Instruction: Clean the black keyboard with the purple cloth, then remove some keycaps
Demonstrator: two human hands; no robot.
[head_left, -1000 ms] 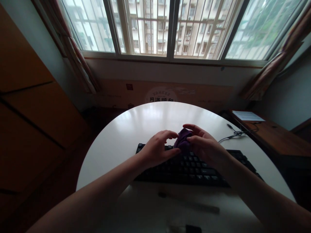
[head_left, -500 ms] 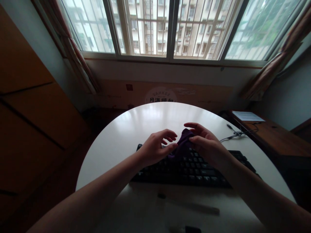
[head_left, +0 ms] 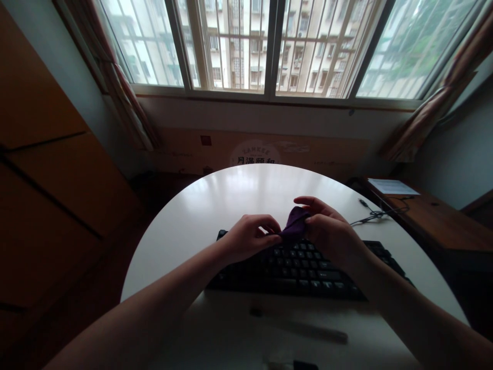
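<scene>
A small dark purple cloth (head_left: 295, 224) is stretched between my two hands, just above a black keyboard (head_left: 296, 272). My left hand (head_left: 250, 236) pinches the cloth's left end between thumb and fingers. On the other side, my right hand (head_left: 331, 228) grips the folded upper right part with its thumb in front, while the index finger reaches out past it. The keyboard lies on a white round table (head_left: 177, 226), partly hidden beneath my hands and forearms.
A cable with a plug (head_left: 379, 216) lies on the table's right side. Nearer me are a dim, slender object (head_left: 319, 331) and a small dark item (head_left: 306, 365) at the bottom edge. A wooden desk (head_left: 442, 221) bearing a paper sheet (head_left: 393, 186) stands at right.
My left fingers have closed onto the cloth's left end, where they were apart before. The cloth's hanging lower part has been drawn up. My right hand keeps its grip.
</scene>
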